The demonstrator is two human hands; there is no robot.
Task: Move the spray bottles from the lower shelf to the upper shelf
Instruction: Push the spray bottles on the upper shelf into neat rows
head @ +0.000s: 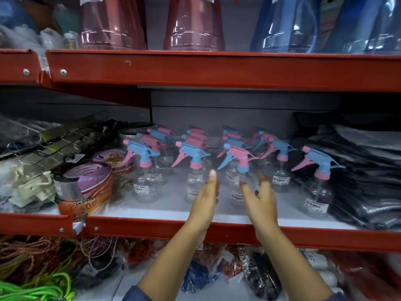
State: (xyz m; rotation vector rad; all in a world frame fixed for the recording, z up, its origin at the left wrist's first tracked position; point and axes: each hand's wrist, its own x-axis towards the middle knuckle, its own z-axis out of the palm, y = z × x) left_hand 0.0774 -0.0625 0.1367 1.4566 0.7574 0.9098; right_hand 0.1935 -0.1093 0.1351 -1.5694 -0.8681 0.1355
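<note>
Both hands' grips, left point(205, 197) and right point(259, 197), spread empty beside a spray bottle point(239, 181).

Shop: price-labelled goods point(141, 189) on shelves point(217, 68)

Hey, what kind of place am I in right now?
Most likely a shop's household-goods aisle: price-stickered spray bottles in rows, red metal shelving, and wrapped plastic bins with price tags above.
</note>
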